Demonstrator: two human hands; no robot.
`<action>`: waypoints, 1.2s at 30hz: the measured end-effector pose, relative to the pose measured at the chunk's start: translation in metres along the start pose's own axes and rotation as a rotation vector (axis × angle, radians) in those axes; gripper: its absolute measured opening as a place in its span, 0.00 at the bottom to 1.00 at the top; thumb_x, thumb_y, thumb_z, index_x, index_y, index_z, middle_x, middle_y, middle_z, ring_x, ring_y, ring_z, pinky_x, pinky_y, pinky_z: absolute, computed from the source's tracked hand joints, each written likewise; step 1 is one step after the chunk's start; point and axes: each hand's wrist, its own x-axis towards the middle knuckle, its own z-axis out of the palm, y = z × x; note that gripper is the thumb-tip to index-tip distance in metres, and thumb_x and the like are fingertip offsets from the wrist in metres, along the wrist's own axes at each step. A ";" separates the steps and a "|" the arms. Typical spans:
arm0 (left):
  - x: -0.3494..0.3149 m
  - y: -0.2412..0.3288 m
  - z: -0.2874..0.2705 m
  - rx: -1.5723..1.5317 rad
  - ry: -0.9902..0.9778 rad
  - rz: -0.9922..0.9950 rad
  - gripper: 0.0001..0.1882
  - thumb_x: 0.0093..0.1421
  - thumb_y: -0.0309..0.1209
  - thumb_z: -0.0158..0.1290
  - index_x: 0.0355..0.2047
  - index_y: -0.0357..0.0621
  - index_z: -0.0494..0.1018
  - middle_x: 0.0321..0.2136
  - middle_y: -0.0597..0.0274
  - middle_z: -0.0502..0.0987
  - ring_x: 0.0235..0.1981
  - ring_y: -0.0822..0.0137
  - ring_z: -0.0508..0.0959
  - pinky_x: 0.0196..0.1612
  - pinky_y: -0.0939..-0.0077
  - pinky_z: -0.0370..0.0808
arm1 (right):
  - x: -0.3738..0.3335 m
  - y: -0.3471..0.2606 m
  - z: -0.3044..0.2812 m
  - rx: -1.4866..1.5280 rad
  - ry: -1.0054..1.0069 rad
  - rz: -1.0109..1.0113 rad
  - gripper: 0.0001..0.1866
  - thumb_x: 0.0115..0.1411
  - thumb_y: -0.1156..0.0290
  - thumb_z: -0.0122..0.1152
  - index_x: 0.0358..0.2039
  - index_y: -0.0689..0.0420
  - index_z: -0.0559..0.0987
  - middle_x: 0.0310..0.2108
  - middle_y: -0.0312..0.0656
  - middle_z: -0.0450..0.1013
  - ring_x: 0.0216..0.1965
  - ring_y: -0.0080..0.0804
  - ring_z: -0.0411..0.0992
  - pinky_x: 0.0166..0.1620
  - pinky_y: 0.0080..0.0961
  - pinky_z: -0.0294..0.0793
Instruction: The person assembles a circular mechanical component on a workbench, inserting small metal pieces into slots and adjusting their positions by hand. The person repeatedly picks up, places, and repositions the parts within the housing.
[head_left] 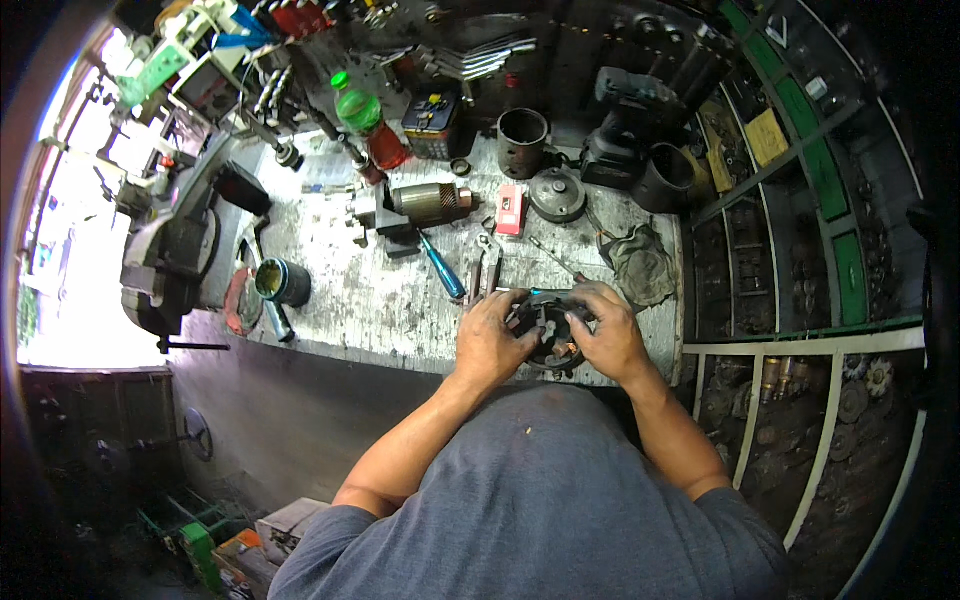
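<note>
At the near edge of the workbench [350, 300], a dark round motor end housing [548, 358] with copper-coloured pieces inside sits between my hands. My left hand [489, 342] grips its left side, thumb reaching toward the inside. On the opposite rim my right hand [610, 338] is closed, fingers bent over the far edge. Some small inner parts are hidden by my fingers. Just beyond lie pliers [487, 262], a blue-handled screwdriver [443, 268] and a thin metal rod [558, 258]. A motor armature [430, 203] rests farther back.
A vise [165, 265] and an open tin [285, 282] stand left. Behind are a bottle of red liquid [380, 140], a metal cylinder [521, 145], a round metal cover [557, 195] and a dark power tool [615, 140]. A rag [643, 265] lies right, beside parts shelves [800, 348].
</note>
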 end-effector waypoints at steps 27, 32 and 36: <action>0.015 -0.074 -0.014 -0.529 -0.365 0.226 0.59 0.46 0.38 0.82 0.75 0.41 0.62 0.61 0.43 0.74 0.65 0.41 0.76 0.69 0.52 0.73 | 0.001 -0.085 0.056 -0.521 -0.053 0.436 0.12 0.60 0.70 0.73 0.43 0.62 0.91 0.38 0.53 0.79 0.44 0.56 0.79 0.50 0.48 0.78; 0.016 -0.060 -0.015 -0.478 -0.228 0.266 0.53 0.49 0.35 0.77 0.74 0.43 0.63 0.63 0.44 0.73 0.64 0.39 0.76 0.68 0.51 0.74 | -0.003 -0.086 0.048 -0.494 -0.093 0.376 0.14 0.59 0.78 0.67 0.46 0.62 0.90 0.42 0.55 0.78 0.50 0.58 0.76 0.56 0.48 0.77; 0.025 -0.044 -0.013 -0.304 -0.178 0.289 0.41 0.51 0.32 0.73 0.65 0.44 0.73 0.57 0.49 0.77 0.57 0.42 0.80 0.59 0.52 0.79 | -0.001 -0.084 0.040 -0.512 -0.136 0.294 0.16 0.58 0.80 0.65 0.47 0.62 0.89 0.46 0.57 0.76 0.52 0.59 0.75 0.58 0.49 0.76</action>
